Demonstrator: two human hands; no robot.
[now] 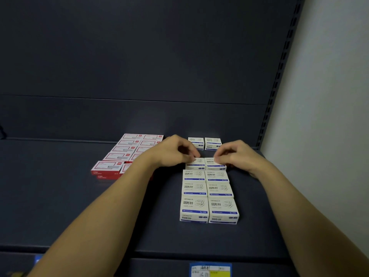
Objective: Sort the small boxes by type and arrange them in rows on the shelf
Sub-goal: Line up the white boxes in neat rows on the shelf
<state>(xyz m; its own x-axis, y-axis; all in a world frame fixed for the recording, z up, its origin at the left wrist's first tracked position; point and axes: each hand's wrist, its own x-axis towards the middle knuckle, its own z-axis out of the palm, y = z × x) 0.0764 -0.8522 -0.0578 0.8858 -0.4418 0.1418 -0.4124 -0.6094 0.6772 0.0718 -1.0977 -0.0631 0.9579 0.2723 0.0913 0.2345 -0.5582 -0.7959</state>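
Observation:
White boxes with blue bands (208,194) lie in two columns on the dark shelf (79,206). Two more white boxes (205,143) stand apart at the back. My left hand (175,150) pinches the far-left box of the columns (196,163). My right hand (237,154) pinches the far-right box beside it (214,163). Red and white flat boxes (127,154) form two columns to the left, partly hidden by my left forearm.
The shelf's dark back panel (139,66) rises behind the boxes. A slotted upright (279,72) and a white wall (329,96) close off the right side. Blue and yellow price labels (210,269) sit on the front edge.

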